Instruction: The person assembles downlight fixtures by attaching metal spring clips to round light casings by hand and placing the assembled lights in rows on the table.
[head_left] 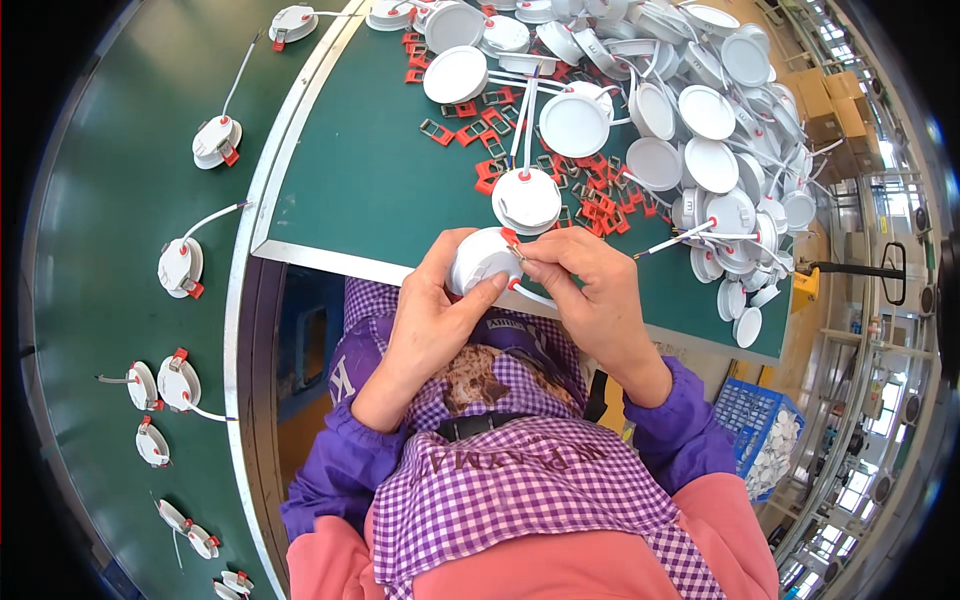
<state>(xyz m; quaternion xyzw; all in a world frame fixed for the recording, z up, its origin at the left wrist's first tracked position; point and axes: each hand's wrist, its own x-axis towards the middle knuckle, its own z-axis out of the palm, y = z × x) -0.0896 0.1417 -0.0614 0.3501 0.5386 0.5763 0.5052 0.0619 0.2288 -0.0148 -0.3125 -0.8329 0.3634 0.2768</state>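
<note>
Cradling a small round white lamp housing (482,260) just above the counter's near edge (330,262), the left hand (432,310) wraps its fingers around the rim, thumb pressed across the front. The right hand (590,295) pinches a red spring clip (511,238) at the housing's side between thumb and forefinger. The housing looks light, rigid and smooth, probably best gripped by its rim; its thin white lead (535,297) would flex. Beyond lie another housing (526,199), loose red clips (600,205), then a heap of white lamps (715,120).
</note>
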